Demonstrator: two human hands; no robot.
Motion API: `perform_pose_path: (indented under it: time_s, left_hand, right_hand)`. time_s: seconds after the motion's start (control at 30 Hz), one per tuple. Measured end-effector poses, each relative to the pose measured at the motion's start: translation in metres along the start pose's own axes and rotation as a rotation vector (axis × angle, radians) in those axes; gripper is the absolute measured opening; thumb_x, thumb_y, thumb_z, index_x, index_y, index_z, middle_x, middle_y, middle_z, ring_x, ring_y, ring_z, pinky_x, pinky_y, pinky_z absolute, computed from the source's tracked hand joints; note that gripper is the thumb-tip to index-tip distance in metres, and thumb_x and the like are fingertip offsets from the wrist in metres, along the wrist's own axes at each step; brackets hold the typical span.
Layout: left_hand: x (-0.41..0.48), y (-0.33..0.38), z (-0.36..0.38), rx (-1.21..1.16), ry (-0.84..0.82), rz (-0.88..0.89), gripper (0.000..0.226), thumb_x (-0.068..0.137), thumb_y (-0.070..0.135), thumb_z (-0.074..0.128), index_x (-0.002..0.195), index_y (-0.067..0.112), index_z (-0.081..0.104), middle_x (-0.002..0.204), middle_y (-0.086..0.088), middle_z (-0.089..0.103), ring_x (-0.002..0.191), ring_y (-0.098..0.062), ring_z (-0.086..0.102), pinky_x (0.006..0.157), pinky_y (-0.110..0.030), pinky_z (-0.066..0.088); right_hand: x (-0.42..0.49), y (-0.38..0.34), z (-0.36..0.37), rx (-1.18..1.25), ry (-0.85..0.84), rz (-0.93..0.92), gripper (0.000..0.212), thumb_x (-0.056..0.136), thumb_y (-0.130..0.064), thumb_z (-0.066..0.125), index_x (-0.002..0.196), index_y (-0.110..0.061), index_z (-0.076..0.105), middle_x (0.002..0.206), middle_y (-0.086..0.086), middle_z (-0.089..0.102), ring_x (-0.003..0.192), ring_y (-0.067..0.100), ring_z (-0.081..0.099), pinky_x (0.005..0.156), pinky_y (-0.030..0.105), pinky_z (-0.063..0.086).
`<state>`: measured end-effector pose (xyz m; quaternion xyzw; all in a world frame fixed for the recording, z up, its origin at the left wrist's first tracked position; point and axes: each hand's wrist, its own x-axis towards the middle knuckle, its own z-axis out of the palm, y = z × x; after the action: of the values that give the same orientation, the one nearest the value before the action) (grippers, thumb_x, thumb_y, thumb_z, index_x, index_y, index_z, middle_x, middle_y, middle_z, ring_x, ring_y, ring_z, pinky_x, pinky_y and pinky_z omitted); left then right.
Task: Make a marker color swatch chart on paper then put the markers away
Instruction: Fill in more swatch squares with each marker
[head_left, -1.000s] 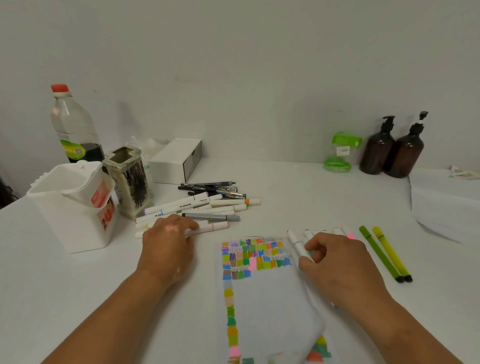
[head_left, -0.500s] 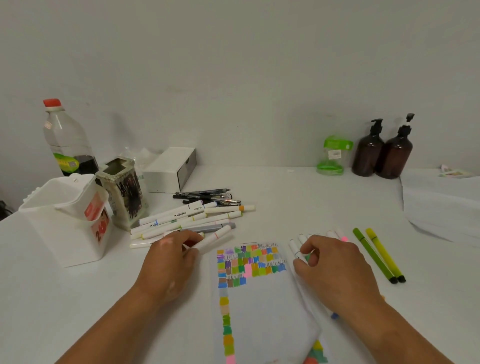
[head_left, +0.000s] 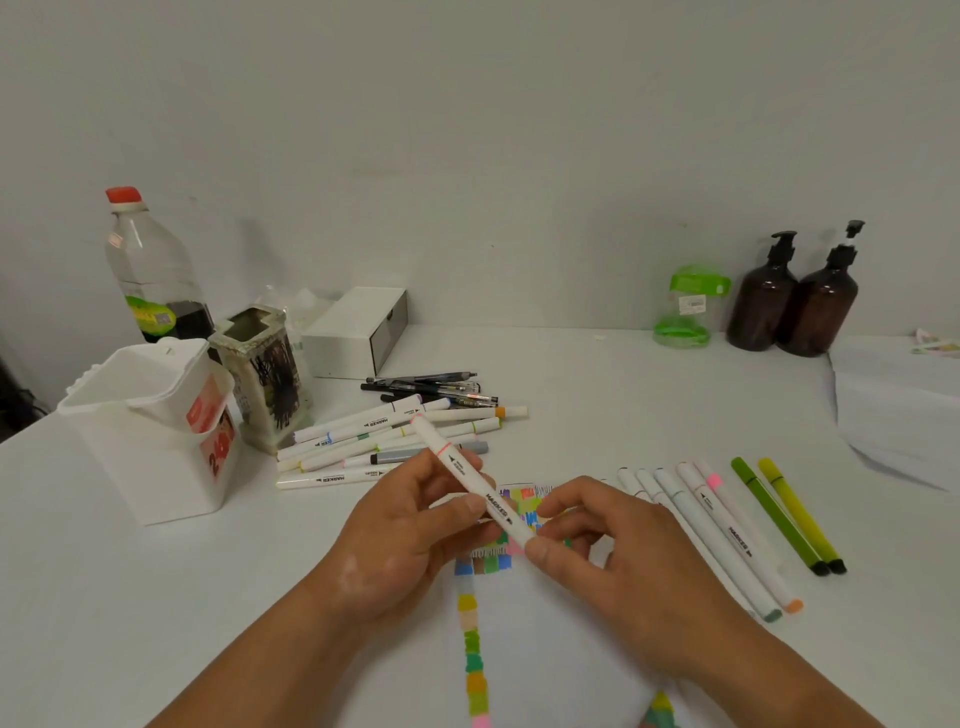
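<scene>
A white marker (head_left: 470, 475) with a pink band is held up over the table, tilted from upper left to lower right. My left hand (head_left: 410, 525) grips its middle, and my right hand (head_left: 608, 551) pinches its lower end. Under both hands lies the paper (head_left: 540, 644) with rows and a column of colour swatches, partly hidden. A pile of white markers (head_left: 384, 441) lies left of the paper. A row of several white markers (head_left: 711, 525) lies to the right, beside two green felt pens (head_left: 784, 514).
A white plastic bin (head_left: 150, 431) and a patterned pen holder (head_left: 265, 379) stand at the left, with a clear bottle (head_left: 150, 270) and a white box (head_left: 358, 327) behind. Dark pens (head_left: 431, 387) lie past the pile. Two brown pump bottles (head_left: 795, 301), a green jar (head_left: 685, 306) and loose paper (head_left: 898, 410) occupy the right.
My left hand has lifted one white marker off the pile and brought it over the paper. My right hand left the markers on the right and took hold of its lower end.
</scene>
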<state>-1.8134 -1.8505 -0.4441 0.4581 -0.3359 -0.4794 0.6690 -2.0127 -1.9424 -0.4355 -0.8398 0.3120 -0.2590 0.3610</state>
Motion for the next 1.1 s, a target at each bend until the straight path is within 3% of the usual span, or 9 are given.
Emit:
perform_pose_path:
  time_s: [0.07,0.23,0.4,0.57,0.67,0.77,0.83,0.93,1.1]
  left_hand:
    - [-0.002,-0.002,0.003,-0.016,-0.038,-0.008,0.036,0.076,0.001,0.071,0.111,0.001,0.063,0.104,-0.017,0.070,0.101,-0.040,0.070,0.080,-0.038,0.060]
    - [-0.001,0.008,-0.005,0.043,0.003,0.039,0.023,0.074,0.005,0.073,0.096,0.009,0.072,0.104,-0.022,0.072,0.100,-0.037,0.071,0.078,-0.035,0.061]
    - [-0.006,0.010,-0.012,0.729,0.046,0.161,0.013,0.084,0.020,0.076,0.086,0.031,0.068,0.094,0.005,0.076,0.085,-0.014,0.074,0.071,-0.023,0.058]
    - [-0.011,0.000,-0.001,1.098,-0.130,0.274,0.019,0.099,0.035,0.057,0.116,0.037,0.066,0.093,0.034,0.063,0.085,0.001,0.061,0.068,-0.007,0.042]
    - [-0.013,0.001,0.002,1.165,-0.208,0.329,0.022,0.104,0.036,0.045,0.115,0.034,0.065,0.088,0.022,0.061,0.083,-0.003,0.055,0.067,-0.010,0.038]
    - [-0.014,0.004,0.006,1.193,-0.243,0.336,0.023,0.105,0.039,0.041,0.111,0.031,0.062,0.087,0.011,0.060,0.079,-0.010,0.052,0.066,-0.022,0.042]
    - [-0.015,0.005,0.009,1.191,-0.277,0.352,0.026,0.104,0.040,0.040,0.114,0.029,0.062,0.086,0.015,0.060,0.077,-0.008,0.054,0.065,-0.022,0.042]
    - [-0.016,0.006,0.014,1.175,-0.335,0.384,0.026,0.105,0.037,0.043,0.118,0.028,0.064,0.080,0.033,0.054,0.075,0.006,0.053,0.064,-0.007,0.033]
    - [-0.017,0.007,0.015,1.191,-0.309,0.412,0.024,0.102,0.048,0.044,0.111,0.037,0.063,0.067,0.028,0.052,0.062,0.001,0.049,0.058,-0.009,0.031]
  right_hand:
    - [0.001,-0.001,0.003,0.054,-0.014,0.005,0.018,0.086,-0.046,0.076,0.097,-0.045,0.063,0.082,-0.021,0.075,0.076,0.005,0.064,0.063,0.012,0.042]
    - [0.004,0.003,-0.005,0.184,0.116,0.040,0.016,0.082,-0.031,0.082,0.086,-0.044,0.074,0.076,-0.010,0.074,0.073,0.009,0.064,0.061,0.013,0.045]
    - [0.005,0.006,-0.014,0.285,0.185,0.053,0.017,0.083,-0.021,0.081,0.081,-0.038,0.077,0.072,-0.011,0.074,0.052,-0.001,0.056,0.050,0.008,0.041]
    - [0.004,0.006,-0.010,0.381,0.126,0.041,0.018,0.072,-0.036,0.081,0.088,-0.031,0.077,0.070,-0.008,0.069,0.053,0.002,0.054,0.054,0.012,0.041]
    - [0.003,0.005,-0.007,0.464,0.076,0.031,0.034,0.065,-0.044,0.079,0.093,-0.026,0.077,0.071,-0.001,0.068,0.056,0.009,0.055,0.053,0.023,0.046]
    - [0.003,0.004,-0.004,0.558,0.026,0.040,0.025,0.069,-0.033,0.082,0.091,-0.022,0.077,0.065,0.005,0.063,0.056,0.022,0.053,0.050,0.031,0.046]
    - [0.002,0.002,-0.002,0.568,-0.024,0.034,0.023,0.071,-0.033,0.082,0.090,-0.022,0.076,0.062,0.006,0.063,0.054,0.022,0.054,0.050,0.031,0.046]
    - [-0.001,-0.003,0.003,0.562,-0.096,0.021,0.030,0.068,-0.042,0.084,0.090,-0.022,0.076,0.063,0.006,0.065,0.054,0.020,0.057,0.049,0.030,0.048]
    - [-0.002,-0.003,0.003,0.560,-0.093,0.028,0.031,0.070,-0.045,0.084,0.089,-0.022,0.075,0.067,0.010,0.068,0.058,0.026,0.059,0.053,0.035,0.049]
